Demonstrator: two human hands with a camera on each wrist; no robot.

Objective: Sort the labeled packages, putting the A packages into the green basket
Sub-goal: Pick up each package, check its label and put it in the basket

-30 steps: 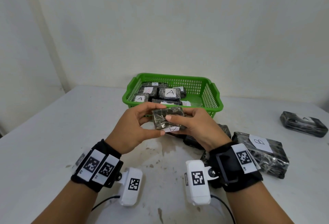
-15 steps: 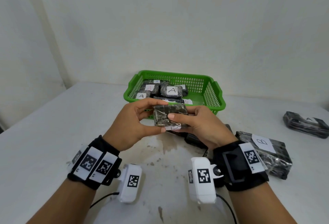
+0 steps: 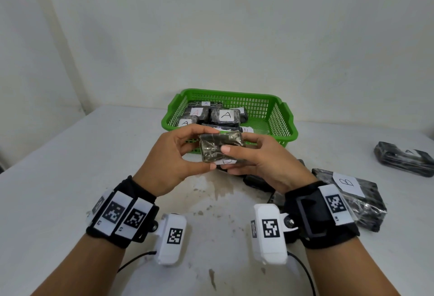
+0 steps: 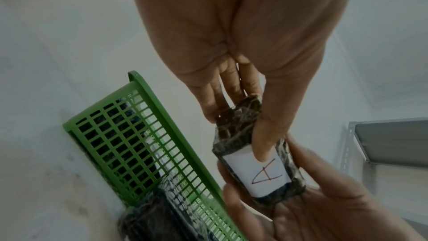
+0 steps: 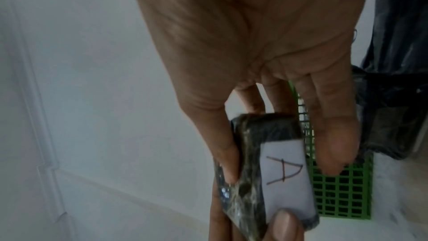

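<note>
Both hands hold one small dark wrapped package (image 3: 217, 146) in the air just in front of the green basket (image 3: 279, 117). My left hand (image 3: 180, 154) pinches its left end between thumb and fingers. My right hand (image 3: 253, 157) grips its right end, thumb on top. Its white label reads A, plain on the package (image 4: 259, 171) in the left wrist view and on the package (image 5: 284, 173) in the right wrist view. The basket holds several packages labelled A (image 3: 225, 115).
A large dark package labelled B (image 3: 352, 192) lies on the white table (image 3: 70, 166) by my right wrist. Another dark package marked A (image 3: 404, 158) lies at the far right. More dark packages (image 3: 256, 180) sit under my right hand. A wall stands behind the basket.
The two hands have lifted the package slightly and carried it a little closer to the basket; the grip is unchanged.
</note>
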